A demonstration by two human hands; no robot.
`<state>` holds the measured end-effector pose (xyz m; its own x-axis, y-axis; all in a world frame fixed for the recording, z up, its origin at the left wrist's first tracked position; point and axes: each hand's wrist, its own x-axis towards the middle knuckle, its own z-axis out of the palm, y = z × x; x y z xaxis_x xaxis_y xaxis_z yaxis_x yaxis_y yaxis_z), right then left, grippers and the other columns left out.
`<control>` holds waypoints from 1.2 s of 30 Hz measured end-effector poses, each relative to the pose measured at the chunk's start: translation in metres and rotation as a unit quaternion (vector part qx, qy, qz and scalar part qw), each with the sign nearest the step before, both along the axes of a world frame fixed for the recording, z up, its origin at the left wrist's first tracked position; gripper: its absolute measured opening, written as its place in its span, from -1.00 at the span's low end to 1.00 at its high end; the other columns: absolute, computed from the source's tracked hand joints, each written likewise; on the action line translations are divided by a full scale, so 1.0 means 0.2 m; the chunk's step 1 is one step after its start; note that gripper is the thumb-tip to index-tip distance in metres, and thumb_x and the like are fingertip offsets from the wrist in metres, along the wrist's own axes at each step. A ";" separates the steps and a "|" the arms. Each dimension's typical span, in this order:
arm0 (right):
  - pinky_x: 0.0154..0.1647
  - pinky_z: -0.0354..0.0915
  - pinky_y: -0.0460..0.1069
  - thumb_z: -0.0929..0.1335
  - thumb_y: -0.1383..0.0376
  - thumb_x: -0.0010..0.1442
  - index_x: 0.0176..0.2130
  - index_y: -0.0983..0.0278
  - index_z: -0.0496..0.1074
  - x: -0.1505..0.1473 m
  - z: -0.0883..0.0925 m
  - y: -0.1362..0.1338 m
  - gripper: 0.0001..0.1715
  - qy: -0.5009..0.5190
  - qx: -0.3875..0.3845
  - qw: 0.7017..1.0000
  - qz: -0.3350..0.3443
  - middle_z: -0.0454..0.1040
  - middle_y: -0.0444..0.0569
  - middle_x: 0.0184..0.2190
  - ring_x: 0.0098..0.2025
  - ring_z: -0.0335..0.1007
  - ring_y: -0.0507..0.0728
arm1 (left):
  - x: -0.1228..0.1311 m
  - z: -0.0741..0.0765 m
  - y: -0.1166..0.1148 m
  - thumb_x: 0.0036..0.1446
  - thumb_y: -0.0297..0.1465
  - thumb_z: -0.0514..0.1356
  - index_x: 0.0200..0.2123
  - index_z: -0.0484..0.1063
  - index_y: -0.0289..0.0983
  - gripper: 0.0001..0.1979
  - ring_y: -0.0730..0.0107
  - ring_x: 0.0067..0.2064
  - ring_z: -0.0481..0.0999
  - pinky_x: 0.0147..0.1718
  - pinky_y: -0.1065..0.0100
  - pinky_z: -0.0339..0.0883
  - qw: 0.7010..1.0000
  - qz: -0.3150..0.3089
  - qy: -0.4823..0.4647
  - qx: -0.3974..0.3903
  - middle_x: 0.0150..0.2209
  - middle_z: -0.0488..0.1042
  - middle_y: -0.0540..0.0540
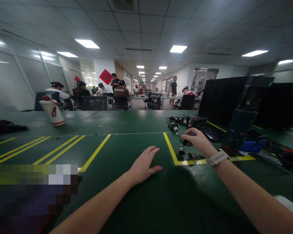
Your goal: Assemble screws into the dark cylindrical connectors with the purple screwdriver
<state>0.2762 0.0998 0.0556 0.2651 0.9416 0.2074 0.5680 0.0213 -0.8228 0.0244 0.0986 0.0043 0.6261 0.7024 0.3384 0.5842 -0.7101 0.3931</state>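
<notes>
My left hand (143,165) lies flat on the green table (117,198), fingers stretched out and together, holding nothing. My right hand (197,140), with a white watch on its wrist, is closed around a small dark cylindrical part with a purple end (187,141), held just above the table. Below it two small metal cylindrical parts (181,151) rest on a yellow tape line. Farther back lies a cluster of similar dark connectors and cables (183,121).
A dark bottle (238,130) stands right of my hand, by a blue object (252,145) and black monitors (222,97). A white paper cup (52,112) stands at the far left. Several people sit at desks behind. A pixelated patch covers the lower left.
</notes>
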 end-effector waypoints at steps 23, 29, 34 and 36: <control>-0.45 0.31 -0.06 0.36 0.28 0.05 -0.32 0.30 0.32 -0.02 -0.01 0.01 -0.83 -0.010 0.035 0.999 -0.036 0.37 -0.12 -0.41 -0.39 0.36 0.06 | 0.00 -0.02 0.01 0.06 -0.21 0.19 0.19 0.03 -0.18 -0.35 0.04 0.21 0.14 0.12 -0.04 0.14 0.998 -0.002 0.003 0.058 0.21 0.14 -0.22; -0.24 0.37 0.07 0.30 0.26 0.24 -0.12 0.34 0.36 0.17 -0.12 0.08 -0.76 -0.158 -0.036 0.979 -0.122 0.42 -0.02 -0.17 -0.23 0.41 0.10 | 0.01 0.00 -0.01 0.06 -0.23 0.19 0.17 0.07 -0.16 -0.38 0.05 0.21 0.16 0.08 -0.01 0.20 0.999 0.000 0.020 0.043 0.21 0.14 -0.18; -0.20 0.37 0.10 0.29 0.26 0.24 -0.07 0.32 0.35 0.16 -0.16 0.08 -0.73 -0.246 -0.110 0.959 -0.084 0.41 0.01 -0.11 -0.18 0.41 0.13 | 0.01 0.01 -0.02 0.08 -0.24 0.18 0.16 0.09 -0.17 -0.42 0.08 0.19 0.20 0.06 0.03 0.24 0.999 -0.001 0.024 0.035 0.20 0.16 -0.17; -0.19 0.37 0.10 0.29 0.26 0.24 -0.08 0.32 0.35 0.15 -0.16 0.07 -0.74 -0.278 -0.130 0.950 -0.058 0.41 0.01 -0.11 -0.18 0.41 0.12 | 0.01 0.01 -0.02 0.09 -0.24 0.17 0.15 0.09 -0.15 -0.44 0.08 0.17 0.23 0.04 0.04 0.26 0.999 -0.003 0.023 0.034 0.20 0.16 -0.16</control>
